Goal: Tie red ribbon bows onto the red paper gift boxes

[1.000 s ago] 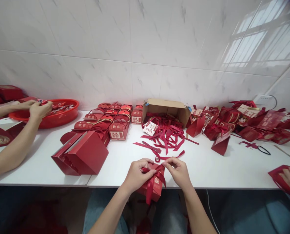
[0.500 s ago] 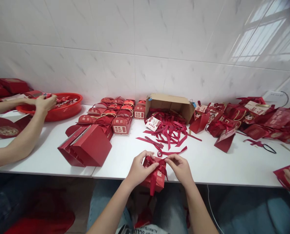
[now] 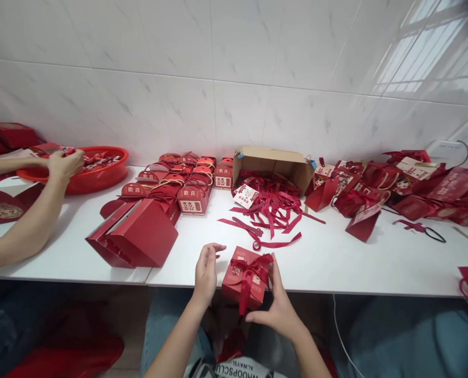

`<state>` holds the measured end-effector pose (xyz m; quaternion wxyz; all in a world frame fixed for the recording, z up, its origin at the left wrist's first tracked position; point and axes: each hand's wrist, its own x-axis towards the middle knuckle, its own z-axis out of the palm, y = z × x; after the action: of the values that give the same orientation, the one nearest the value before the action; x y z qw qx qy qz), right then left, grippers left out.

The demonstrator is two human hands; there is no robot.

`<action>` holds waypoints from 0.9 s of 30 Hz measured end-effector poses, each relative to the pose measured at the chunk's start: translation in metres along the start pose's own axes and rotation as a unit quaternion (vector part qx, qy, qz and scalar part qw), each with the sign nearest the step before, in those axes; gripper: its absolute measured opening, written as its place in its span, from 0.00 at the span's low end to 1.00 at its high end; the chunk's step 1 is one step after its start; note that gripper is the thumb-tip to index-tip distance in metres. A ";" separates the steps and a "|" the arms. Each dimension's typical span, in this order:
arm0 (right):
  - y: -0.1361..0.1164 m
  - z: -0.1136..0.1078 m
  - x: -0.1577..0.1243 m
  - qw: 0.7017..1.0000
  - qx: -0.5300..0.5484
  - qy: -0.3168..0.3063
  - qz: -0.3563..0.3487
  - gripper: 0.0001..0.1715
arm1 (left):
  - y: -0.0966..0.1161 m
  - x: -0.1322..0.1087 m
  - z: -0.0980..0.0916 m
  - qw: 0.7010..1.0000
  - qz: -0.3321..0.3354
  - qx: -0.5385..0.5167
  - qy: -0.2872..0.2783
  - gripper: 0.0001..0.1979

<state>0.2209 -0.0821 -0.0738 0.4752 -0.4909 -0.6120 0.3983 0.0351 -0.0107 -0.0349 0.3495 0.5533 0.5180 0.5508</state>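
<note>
A small red gift box [image 3: 237,281] with a dark red ribbon bow [image 3: 253,269] on its top sits at the table's front edge, partly over it. My right hand [image 3: 281,307] grips the box from its right side, the fingers along the far right side and the thumb near the lower front. Some of those fingertips are hidden behind the box and ribbon. Left of the box, my left hand [image 3: 206,273] is held apart from it, open, its fingers stretched out and nothing in them. One ribbon tail hangs down over the box's front.
Loose ribbons [image 3: 275,210] spill from a cardboard box [image 3: 275,153] at the wall. Left stand finished-looking red boxes [image 3: 192,202] and a larger red box [image 3: 143,236]. Decorated bags [image 3: 370,194] pile up right. A co-worker's hand [image 3: 62,163] is over a red basin [image 3: 95,181].
Both hands have let go of the bow. My left hand has moved left, off the box, and opened; my right hand has moved down around the box's side. The bow now shows fully.
</note>
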 end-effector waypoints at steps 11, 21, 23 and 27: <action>0.018 -0.034 0.005 0.985 -0.071 0.159 0.019 0.66 | -0.042 0.014 -0.005 0.979 0.044 0.199 -0.001 0.08; 0.078 -0.078 -0.002 0.819 -0.418 0.383 0.083 0.29 | -0.042 0.015 -0.005 0.953 0.114 0.279 -0.038 0.05; 0.079 -0.075 -0.002 0.813 -0.421 0.394 0.083 0.29 | -0.041 0.016 -0.004 0.949 0.128 0.284 -0.050 0.03; 0.076 -0.074 0.000 0.804 -0.433 0.394 0.099 0.29 | -0.040 0.016 -0.005 0.943 0.143 0.294 -0.061 0.03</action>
<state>0.3101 -0.0656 -0.1295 0.3713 -0.8185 -0.4288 -0.0914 0.0200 0.0120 -0.0685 0.1194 0.7324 0.5498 0.3835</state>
